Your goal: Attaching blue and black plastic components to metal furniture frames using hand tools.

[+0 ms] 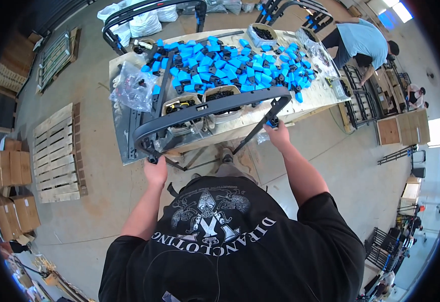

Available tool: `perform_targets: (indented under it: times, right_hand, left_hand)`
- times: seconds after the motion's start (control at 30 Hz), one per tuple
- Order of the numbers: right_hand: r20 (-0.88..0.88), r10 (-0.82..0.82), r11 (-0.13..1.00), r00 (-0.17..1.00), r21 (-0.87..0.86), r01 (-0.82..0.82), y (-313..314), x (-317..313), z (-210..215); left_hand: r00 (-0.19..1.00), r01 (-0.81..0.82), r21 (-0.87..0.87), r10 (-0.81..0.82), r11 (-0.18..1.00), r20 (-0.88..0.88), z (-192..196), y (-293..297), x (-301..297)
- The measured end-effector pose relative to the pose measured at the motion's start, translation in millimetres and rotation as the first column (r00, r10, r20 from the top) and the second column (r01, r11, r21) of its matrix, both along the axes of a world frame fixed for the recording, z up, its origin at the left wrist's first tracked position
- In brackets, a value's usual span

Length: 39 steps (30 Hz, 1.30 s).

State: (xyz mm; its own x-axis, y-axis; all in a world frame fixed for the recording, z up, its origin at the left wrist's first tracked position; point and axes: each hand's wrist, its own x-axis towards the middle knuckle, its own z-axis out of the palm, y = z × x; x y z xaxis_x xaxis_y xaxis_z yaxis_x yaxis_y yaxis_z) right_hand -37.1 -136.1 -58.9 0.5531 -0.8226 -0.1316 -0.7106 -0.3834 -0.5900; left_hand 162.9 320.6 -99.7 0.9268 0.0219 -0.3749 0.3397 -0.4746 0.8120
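Before workbench (pixel 325 93): left hand (pixel 155 171), right hand (pixel 278 134) clamped on black curved frame (pixel 210 108) (2 ends).

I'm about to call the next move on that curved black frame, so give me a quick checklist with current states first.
1. Left hand gripping the left end of the curved black frame: ok.
2. Right hand gripping the right end: ok.
3. Frame lifted off the workbench: cannot tell.
4. Bench space ahead free: not ok; blue and black parts and white tubs fill it.
5. Co-worker apart from the frame: ok.
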Motion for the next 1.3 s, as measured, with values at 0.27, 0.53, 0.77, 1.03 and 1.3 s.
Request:
perform_targets:
  times: [0.27,0.53,0.77,1.03,1.3]
  right_hand:
    - [0.063,0.038,0.995,0.997,0.09,-0.044,-30,20,12]
    - [-0.499,0.332,0.861,0.801,0.507,-0.04,-44,20,66]
    - [0.393,-0.487,0.206,0.78,0.92,-0.334,-23,-22,9]
    - [-0.101,-0.415,0.273,0.904,0.934,0.229,-24,9,100]
    - [0.0,-0.047,0.93,0.999,0.366,0.044,-15,-4,14]
  left_hand:
    - [1.0,-0.006,0.033,0.005,0.999,0.021,31,-17,6]
    - [0.823,0.215,0.048,-0.155,0.975,-0.547,72,-14,21]
    - [0.899,-0.227,-0.501,-0.018,0.835,-0.437,62,2,-5]
    - [0.845,-0.098,-0.289,-0.074,0.952,-0.53,99,-4,8]
    - [0.983,-0.041,0.115,0.019,0.993,0.184,-11,-7,-10]
